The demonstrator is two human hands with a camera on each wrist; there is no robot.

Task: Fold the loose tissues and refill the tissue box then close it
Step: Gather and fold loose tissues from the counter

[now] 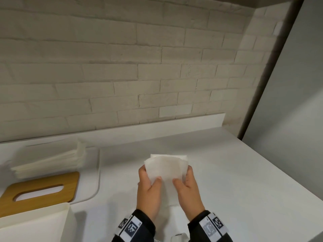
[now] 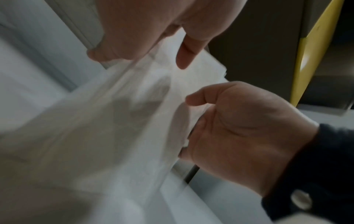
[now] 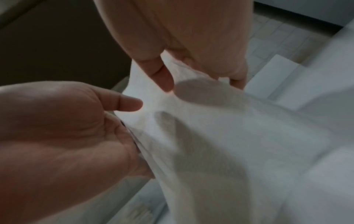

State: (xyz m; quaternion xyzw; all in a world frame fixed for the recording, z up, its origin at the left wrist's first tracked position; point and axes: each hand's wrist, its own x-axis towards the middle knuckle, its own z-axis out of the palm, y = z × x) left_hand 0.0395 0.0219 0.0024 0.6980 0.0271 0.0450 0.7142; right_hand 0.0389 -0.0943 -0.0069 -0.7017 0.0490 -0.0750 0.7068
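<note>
I hold a white tissue (image 1: pixel 165 169) just above the white counter (image 1: pixel 236 172), near the middle of the head view. My left hand (image 1: pixel 150 174) pinches its left edge, thumb on the near face and fingers behind. My right hand (image 1: pixel 183 175) pinches the right edge the same way. A second layer of tissue shows behind the top edge. In the left wrist view my left hand (image 2: pixel 139 56) grips the blurred tissue (image 2: pixel 134 121); in the right wrist view my right hand (image 3: pixel 201 75) does so on the tissue (image 3: pixel 210 136). The white tissue box (image 1: pixel 35 224) stands open at bottom left.
A wooden lid (image 1: pixel 70 182) with an oval slot lies flat on the counter beside the box. Behind it lies a stack of folded tissues (image 1: pixel 52 161). A white brick wall (image 1: pixel 122 75) backs the counter, and the counter's edge runs down the right side.
</note>
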